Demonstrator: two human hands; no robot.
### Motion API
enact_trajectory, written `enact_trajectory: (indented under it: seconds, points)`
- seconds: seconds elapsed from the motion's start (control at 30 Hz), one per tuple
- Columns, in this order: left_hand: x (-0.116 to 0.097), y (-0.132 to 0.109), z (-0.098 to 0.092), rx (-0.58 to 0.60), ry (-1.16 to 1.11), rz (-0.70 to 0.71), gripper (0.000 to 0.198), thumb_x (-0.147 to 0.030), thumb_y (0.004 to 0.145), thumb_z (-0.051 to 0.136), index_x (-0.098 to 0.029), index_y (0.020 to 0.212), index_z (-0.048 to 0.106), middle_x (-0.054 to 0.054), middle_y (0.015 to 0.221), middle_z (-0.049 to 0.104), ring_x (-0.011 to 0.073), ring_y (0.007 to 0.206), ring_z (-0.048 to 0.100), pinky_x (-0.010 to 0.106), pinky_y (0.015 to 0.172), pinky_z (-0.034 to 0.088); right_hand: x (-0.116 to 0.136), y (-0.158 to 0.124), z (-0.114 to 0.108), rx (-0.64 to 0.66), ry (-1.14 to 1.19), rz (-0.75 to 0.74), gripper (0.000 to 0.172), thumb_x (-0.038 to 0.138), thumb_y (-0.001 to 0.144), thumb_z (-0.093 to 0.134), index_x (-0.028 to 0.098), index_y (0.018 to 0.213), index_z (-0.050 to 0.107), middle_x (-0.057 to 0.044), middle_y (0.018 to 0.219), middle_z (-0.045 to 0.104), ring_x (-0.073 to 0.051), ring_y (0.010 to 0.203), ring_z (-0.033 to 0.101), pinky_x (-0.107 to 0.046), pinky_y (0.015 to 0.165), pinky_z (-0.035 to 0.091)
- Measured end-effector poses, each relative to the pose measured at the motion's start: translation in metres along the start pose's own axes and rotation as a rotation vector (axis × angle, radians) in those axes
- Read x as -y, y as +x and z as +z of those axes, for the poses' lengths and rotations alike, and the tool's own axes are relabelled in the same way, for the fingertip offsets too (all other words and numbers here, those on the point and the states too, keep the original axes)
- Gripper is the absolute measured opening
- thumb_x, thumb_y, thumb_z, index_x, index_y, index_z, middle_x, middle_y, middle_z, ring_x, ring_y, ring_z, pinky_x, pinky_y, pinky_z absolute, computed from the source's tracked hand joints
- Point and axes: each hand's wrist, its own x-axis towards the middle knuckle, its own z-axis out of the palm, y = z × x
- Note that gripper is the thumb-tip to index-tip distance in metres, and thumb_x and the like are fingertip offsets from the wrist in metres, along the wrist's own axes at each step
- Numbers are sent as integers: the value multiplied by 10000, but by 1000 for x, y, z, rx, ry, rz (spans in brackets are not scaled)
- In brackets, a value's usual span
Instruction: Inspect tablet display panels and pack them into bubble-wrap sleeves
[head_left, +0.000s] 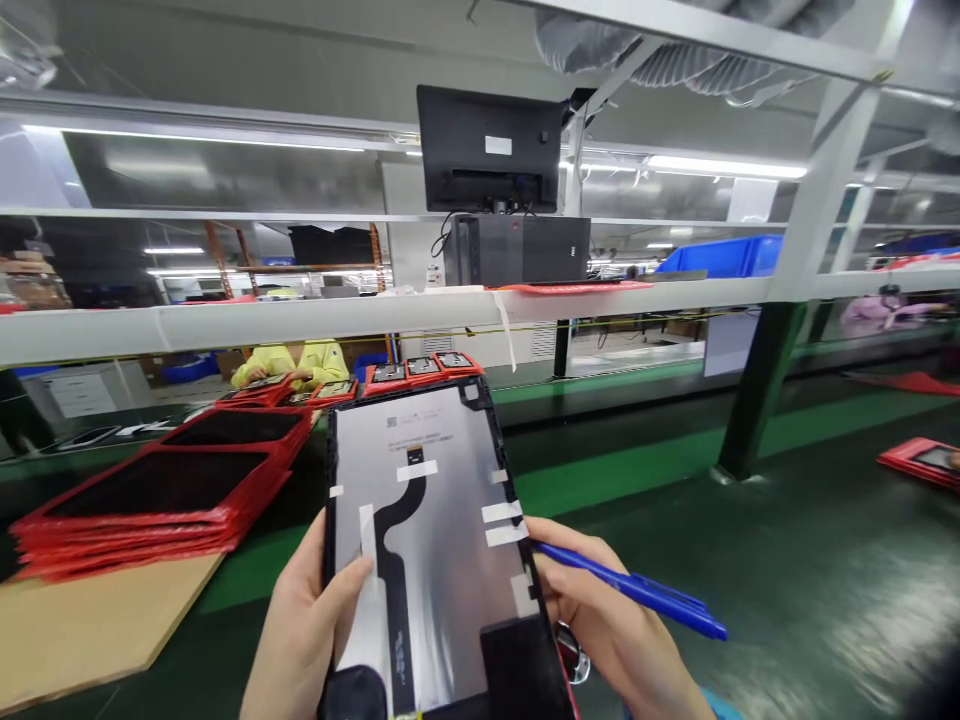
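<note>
A tablet-sized screen panel (450,570) with a silvery back, a black frame, a black ribbon cable and white tape strips is held up, tilted, in the lower middle. My left hand (307,620) grips its left edge, with the thumb on the silver back. At the right edge, my right hand (615,620) holds the panel and also has a blue pen (637,588) between its fingers, the pen pointing down to the right. Part of a shiny round object (574,655) shows beneath my right hand, too hidden to name.
Red trays with dark screens (217,480) are stacked on a wooden board (112,620) at the left. More red trays (424,368) lie behind the panel. A green post (763,390) stands right. A person in yellow (322,362) sits across. A monitor (491,150) is above.
</note>
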Motion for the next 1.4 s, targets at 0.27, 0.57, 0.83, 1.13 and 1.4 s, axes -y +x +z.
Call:
enact_trajectory:
  seconds: [0.27, 0.57, 0.83, 1.13, 1.4]
  points:
    - [13, 2, -13, -93, 135, 9, 920, -463, 602, 795, -277, 1414, 403, -24, 1196, 695, 259, 1158, 586, 182, 802, 529, -6, -9, 7, -84, -139, -105, 329, 188, 665, 754, 249, 988, 737, 20, 677, 678, -133, 643, 586, -258, 626, 453]
    - [16, -4, -16, -60, 211, -28, 1129, -535, 530, 813, -241, 1471, 262, 13, 1162, 711, 281, 1075, 637, 203, 763, 558, -3, -2, 15, -204, -712, -188, 226, 339, 792, 578, 201, 616, 546, 83, 489, 293, -95, 474, 244, -243, 446, 248]
    - [13, -16, -4, -50, 192, -29, 978, -488, 603, 787, -272, 1446, 341, -8, 1237, 670, 297, 1117, 607, 247, 804, 554, -6, 8, 8, -155, -765, -211, 344, 326, 814, 558, 214, 557, 359, 100, 508, 172, -85, 494, 146, -245, 447, 174]
    - [10, -10, -1, -39, 136, 45, 813, -423, 638, 767, -244, 1371, 466, -15, 1228, 674, 271, 1157, 578, 218, 838, 517, 1, 4, 6, -121, -821, -294, 328, 409, 874, 508, 218, 767, 752, -21, 632, 646, -185, 615, 574, -258, 579, 461]
    - [20, -18, 5, -96, 309, 172, 582, -449, 694, 725, -197, 1193, 565, 50, 1052, 742, 290, 1007, 667, 288, 870, 511, -4, 19, -18, -152, -582, -263, 407, 476, 902, 521, 218, 1208, 599, -94, 1031, 757, -251, 951, 709, -375, 875, 542]
